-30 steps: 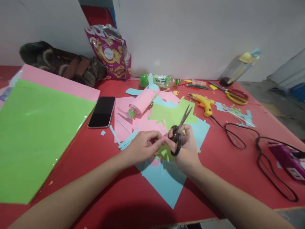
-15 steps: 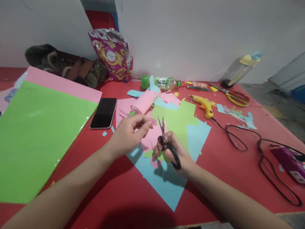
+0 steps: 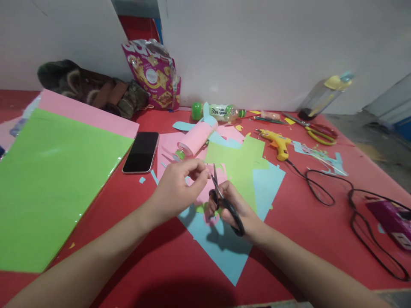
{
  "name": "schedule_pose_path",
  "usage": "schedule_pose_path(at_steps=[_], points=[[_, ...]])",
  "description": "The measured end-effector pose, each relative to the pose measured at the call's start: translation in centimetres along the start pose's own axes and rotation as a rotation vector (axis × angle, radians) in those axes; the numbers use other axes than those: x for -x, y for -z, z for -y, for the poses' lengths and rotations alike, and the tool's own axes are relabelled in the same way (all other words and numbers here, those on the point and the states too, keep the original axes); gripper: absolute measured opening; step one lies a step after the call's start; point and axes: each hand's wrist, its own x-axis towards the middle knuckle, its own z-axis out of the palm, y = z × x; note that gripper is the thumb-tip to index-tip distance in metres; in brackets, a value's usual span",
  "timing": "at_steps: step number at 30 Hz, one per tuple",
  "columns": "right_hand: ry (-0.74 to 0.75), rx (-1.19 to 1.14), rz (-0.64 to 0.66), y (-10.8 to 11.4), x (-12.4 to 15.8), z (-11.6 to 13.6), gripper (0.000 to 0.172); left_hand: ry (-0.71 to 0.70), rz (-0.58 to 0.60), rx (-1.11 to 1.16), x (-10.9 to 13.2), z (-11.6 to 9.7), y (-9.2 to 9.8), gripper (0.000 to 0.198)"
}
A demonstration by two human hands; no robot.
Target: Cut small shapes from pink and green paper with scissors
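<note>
My left hand (image 3: 180, 184) pinches a small piece of pink paper (image 3: 208, 172) between thumb and fingertips; most of that piece is hidden. In my right hand (image 3: 236, 205) is a pair of scissors (image 3: 231, 214) with black handles, fingers through the loops. The slightly parted blades point up and away, right beside the pink piece. Below both hands lie overlapping sheets of green paper (image 3: 236, 171), blue paper (image 3: 229, 256) and pink paper. Just beyond my left hand lies a pink paper-wrapped bottle (image 3: 196, 137) with blue paper fins at its far end.
A phone (image 3: 141, 152) and green sheets in a clear sleeve (image 3: 64, 179) lie left. At the back are a snack bag (image 3: 152, 77) and a green-capped bottle (image 3: 220, 112). A yellow glue gun (image 3: 278, 143), its black cable, pliers (image 3: 319, 133) and a purple box (image 3: 390, 222) sit right.
The scissors have moved slightly left and their blades now meet the pink piece at my left fingertips. Less of the pink piece shows than before. The view has shifted slightly.
</note>
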Motion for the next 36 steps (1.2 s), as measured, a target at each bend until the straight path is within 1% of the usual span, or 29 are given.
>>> schedule_pose_path(at_steps=[17,28,36], points=[[0.017,-0.023,0.029,-0.07,0.07,0.23,0.039,-0.006,0.047,0.0,0.18,-0.2,0.05,0.017],[0.033,-0.032,0.068,0.04,-0.01,0.11,0.039,-0.023,0.059,-0.011,0.24,-0.09,0.04,0.018],[0.055,-0.027,0.064,-0.08,-0.14,0.25,0.037,-0.045,0.055,-0.034,0.07,-0.16,0.18,0.019]])
